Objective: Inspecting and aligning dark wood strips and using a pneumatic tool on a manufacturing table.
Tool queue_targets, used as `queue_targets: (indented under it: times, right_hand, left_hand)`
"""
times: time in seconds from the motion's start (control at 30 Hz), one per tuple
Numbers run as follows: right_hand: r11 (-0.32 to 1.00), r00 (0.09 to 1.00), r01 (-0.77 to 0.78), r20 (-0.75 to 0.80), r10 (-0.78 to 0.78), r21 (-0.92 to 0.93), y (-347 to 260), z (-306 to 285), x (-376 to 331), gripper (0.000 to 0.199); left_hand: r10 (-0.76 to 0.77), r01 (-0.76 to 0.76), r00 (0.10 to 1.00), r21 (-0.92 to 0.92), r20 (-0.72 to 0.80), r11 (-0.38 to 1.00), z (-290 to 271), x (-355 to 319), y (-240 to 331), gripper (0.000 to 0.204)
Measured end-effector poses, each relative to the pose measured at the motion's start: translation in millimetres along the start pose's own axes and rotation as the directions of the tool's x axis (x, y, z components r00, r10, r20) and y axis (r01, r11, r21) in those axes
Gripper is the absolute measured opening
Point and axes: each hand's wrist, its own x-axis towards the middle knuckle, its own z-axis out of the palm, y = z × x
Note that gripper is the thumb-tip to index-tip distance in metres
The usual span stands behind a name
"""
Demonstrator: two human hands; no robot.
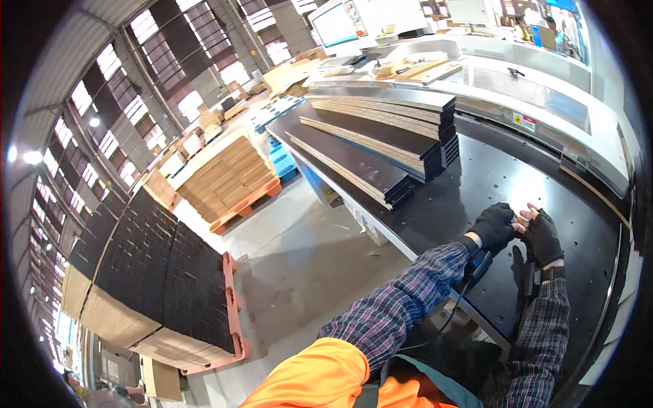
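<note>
Both hands meet above the glossy black flat tabletop with small round holes point(476, 194). The left hand point(493, 228), in a black fingerless glove, is curled toward the right; whether it grips anything cannot be told. The right hand point(542, 238), gloved likewise, has bare fingertips half-bent at the left hand's fingers; its grip also cannot be told.

The fanned stack of black-faced boards with tan cores point(377, 132) rests on the tabletop at 10 to 11 o'clock from the hands, untouched. A dark blue-and-black object of unclear kind point(479, 265) shows at 7 o'clock, beside the left wrist, near a thin dark cord point(457, 306).

Assessment: fingertip contact appears to call for light pressure, level wrists and a steady left hand. The cord should stay off the sleeves, and elbows away from board corners.
</note>
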Motion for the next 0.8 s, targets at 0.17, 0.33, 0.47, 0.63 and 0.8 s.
queue_targets:
  times: [0.17, 0.33, 0.47, 0.63, 0.8]
  right_hand:
    - [0.994, 0.995, 0.073, 0.072, -0.067, -0.079, 3, -17, 1, 0.057]
    - [0.996, 0.999, 0.019, 0.032, -0.022, 0.084, 4, -23, -3, 0.055]
    - [1.000, 0.999, 0.021, -0.045, -0.020, 0.009, -4, 2, -13, 0.045]
    - [0.995, 0.996, -0.023, -0.079, 0.031, 0.099, -4, 3, -9, 0.049]
    - [0.998, 0.999, 0.000, -0.053, 0.003, 0.062, -6, 8, 1, 0.046]
  left_hand:
    - [-0.031, 0.031, 0.999, -0.001, 0.035, 1.000, 0, 3, 8, 0.025]
    - [-0.154, 0.172, 0.971, -0.084, 0.183, 0.982, -17, -5, 35, 0.030]
    - [-0.004, 0.014, 1.000, -0.357, 0.029, 0.934, -11, -41, 43, 0.027]
    - [0.559, -0.562, 0.823, -0.283, -0.101, 0.777, -53, -72, 160, 0.032]
    - [0.837, -0.814, 0.547, -0.255, -0.032, 0.522, -137, -104, 265, 0.022]
